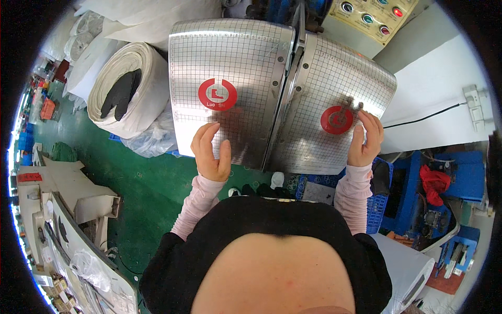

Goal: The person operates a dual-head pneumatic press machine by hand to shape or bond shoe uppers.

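Observation:
A shiny metal machine table point(246, 57) with a printed square grid lies before me. It is split into two plates by a dark upright strip of metal point(286, 86) running away from me. My left hand point(211, 154) is over the near edge of the left plate, below a round red emblem point(217, 94). Its fingers are stretched and the thumb stands apart, with nothing in it. Over the right plate point(314, 68), beside another red emblem point(336, 120), my right hand point(367, 138) has its thumb and fingers apart. I see nothing held there; whether the fingertips touch the metal I cannot tell.
Beyond the left plate stands a big roll of white material point(125, 99) with dark fabric in its core. A control panel point(372, 21) with several buttons is at the far right. A blue crate point(379, 209) sits by my right arm. Left stands a pale machine point(86, 251).

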Demonstrator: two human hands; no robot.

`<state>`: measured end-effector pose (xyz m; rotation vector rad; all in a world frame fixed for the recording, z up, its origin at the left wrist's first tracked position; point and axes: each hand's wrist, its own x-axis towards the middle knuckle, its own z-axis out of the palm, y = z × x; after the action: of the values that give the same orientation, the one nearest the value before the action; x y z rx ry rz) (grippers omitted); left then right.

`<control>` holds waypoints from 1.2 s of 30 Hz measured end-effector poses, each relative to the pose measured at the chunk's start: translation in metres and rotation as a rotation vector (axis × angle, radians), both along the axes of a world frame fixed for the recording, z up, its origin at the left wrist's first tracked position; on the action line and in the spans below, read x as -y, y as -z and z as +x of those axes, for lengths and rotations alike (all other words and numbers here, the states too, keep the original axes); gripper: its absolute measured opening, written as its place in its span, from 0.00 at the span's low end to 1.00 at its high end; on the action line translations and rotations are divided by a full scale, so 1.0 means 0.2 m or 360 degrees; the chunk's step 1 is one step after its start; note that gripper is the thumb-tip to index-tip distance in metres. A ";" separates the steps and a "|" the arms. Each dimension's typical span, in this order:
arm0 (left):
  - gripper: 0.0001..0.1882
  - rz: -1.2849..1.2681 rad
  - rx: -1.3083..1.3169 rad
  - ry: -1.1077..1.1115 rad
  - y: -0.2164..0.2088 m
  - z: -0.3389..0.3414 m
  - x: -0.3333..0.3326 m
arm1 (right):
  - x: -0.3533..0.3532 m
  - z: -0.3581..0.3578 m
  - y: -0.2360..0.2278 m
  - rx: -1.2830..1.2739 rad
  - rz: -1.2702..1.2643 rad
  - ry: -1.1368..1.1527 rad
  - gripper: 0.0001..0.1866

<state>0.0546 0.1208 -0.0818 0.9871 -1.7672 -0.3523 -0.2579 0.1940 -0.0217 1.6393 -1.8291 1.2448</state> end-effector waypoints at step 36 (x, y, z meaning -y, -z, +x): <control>0.13 0.0000 0.0099 0.0322 0.02 0.47 -0.21 | 0.30 0.19 -0.19 0.1517 0.0227 -0.0334 0.14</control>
<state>0.1494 0.1619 -0.0866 0.8286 -1.9295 -0.4527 -0.2208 0.1347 0.0173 1.4273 -2.3164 2.3125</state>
